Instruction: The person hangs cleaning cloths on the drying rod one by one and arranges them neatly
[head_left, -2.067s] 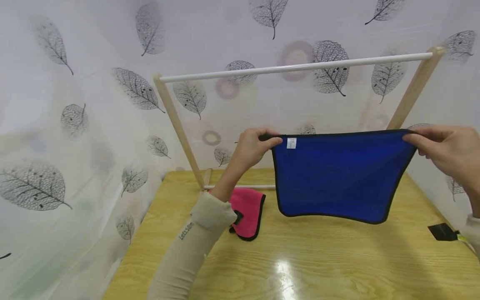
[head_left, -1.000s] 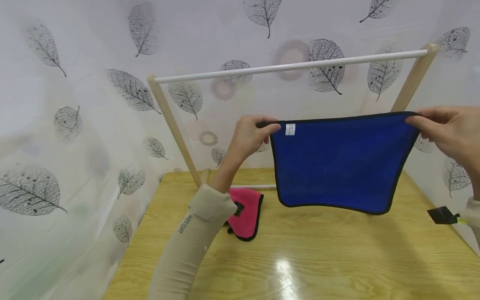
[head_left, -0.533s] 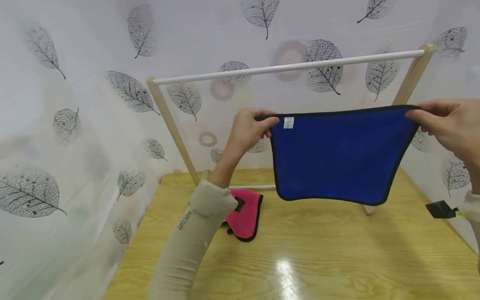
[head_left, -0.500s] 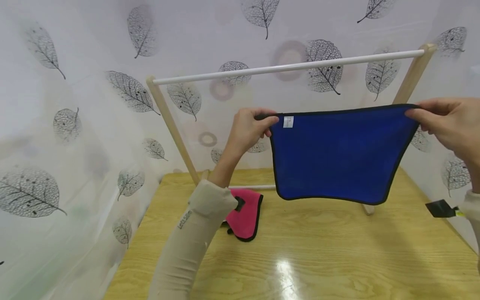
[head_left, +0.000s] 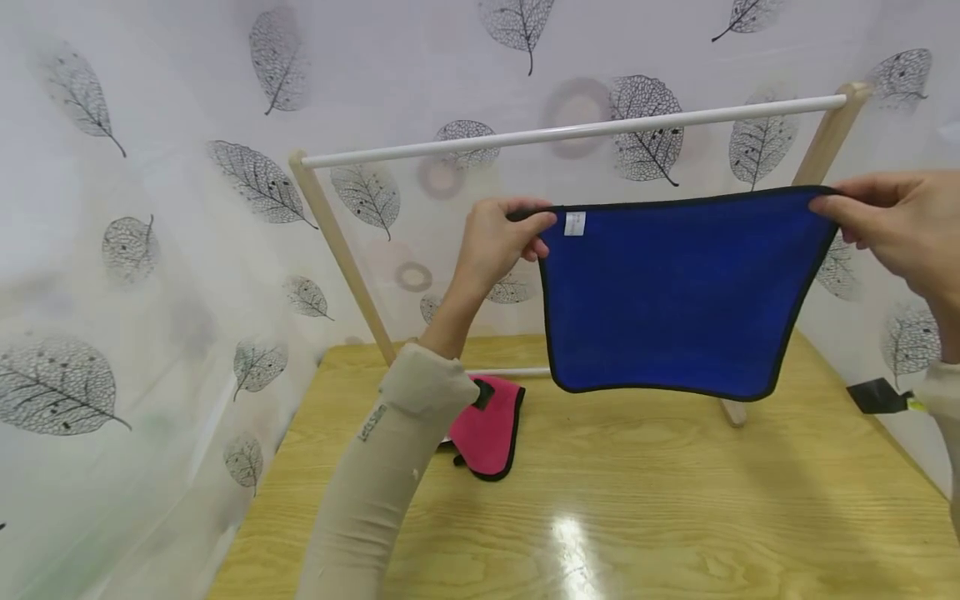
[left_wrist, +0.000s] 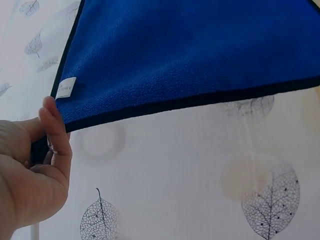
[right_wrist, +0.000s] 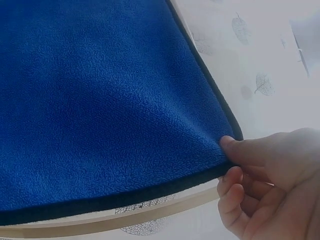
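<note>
Black-trimmed blue cloth (head_left: 675, 292) hangs below the white top rail (head_left: 585, 132) in head view, long axis nearly parallel to it, fingers of left hand (head_left: 498, 237) and right hand (head_left: 903, 218) pinching its upper corners.

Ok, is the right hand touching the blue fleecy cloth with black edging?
Touching. The right wrist view shows it: the right hand pinches a corner of the blue fleecy cloth with black edging, its thumb pressed against the blue face.
</note>
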